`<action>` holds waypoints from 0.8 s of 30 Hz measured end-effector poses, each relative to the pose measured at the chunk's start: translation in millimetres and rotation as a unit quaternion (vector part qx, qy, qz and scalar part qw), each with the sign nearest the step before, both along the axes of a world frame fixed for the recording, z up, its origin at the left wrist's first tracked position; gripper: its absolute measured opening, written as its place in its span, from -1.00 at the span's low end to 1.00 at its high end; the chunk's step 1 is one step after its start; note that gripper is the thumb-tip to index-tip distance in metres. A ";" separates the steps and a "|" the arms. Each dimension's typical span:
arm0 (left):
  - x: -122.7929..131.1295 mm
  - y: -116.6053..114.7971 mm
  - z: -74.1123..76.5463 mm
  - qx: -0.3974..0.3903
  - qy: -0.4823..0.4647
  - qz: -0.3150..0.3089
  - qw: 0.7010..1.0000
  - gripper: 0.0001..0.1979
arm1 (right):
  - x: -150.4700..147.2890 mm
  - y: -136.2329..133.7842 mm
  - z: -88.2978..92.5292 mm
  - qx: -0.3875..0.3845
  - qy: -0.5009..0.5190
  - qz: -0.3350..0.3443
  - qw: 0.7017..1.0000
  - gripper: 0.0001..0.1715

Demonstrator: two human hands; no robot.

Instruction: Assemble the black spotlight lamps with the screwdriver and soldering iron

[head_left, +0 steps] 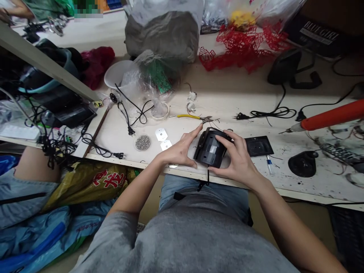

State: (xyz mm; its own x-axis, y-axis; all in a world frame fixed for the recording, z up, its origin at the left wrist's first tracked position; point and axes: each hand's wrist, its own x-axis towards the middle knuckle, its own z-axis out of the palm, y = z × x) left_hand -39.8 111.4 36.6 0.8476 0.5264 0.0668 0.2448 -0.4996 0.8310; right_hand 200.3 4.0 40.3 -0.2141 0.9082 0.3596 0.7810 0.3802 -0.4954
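Observation:
A black plastic housing [212, 149], roughly cylindrical with a pale label, is tilted above the front edge of the bench. A black cord [208, 176] hangs from its near end. My left hand [180, 149] brackets its left side, thumb and forefinger wide apart at its edge. On the right, my right hand [237, 155] grips it, fingers over the top and thumb low by the cord. Just behind lie yellow-handled cutters [189, 116]. To the right is a flat black rectangular part [259, 146], and white metal plates [162, 134] lie left of my left hand.
A dish of small metal pieces [142, 142] stands at the left, beside black plug cords [131, 129]. An orange electric screwdriver [332, 115] reaches in from the right. A black teardrop-shaped part [303, 163] lies below it. Bags and red netting [241, 45] line the back.

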 end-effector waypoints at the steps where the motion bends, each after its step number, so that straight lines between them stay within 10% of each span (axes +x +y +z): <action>1: 1.5 1.0 -0.2 0.003 0.000 -0.004 1.000 0.38 | 0.9 1.1 -2.1 -0.001 0.005 0.001 1.000 0.11; 24: 10.8 -1.5 -6.4 -0.014 -0.041 0.013 0.999 0.32 | -1.8 3.4 -13.0 -0.011 0.030 0.029 0.999 0.08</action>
State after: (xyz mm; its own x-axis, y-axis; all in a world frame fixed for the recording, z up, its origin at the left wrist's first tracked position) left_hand -29.1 109.9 30.2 0.8257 0.5514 0.1195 0.1887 -0.4694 0.8626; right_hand 198.5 7.5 27.4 -0.2451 0.9028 0.3534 0.7263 0.4125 -0.5499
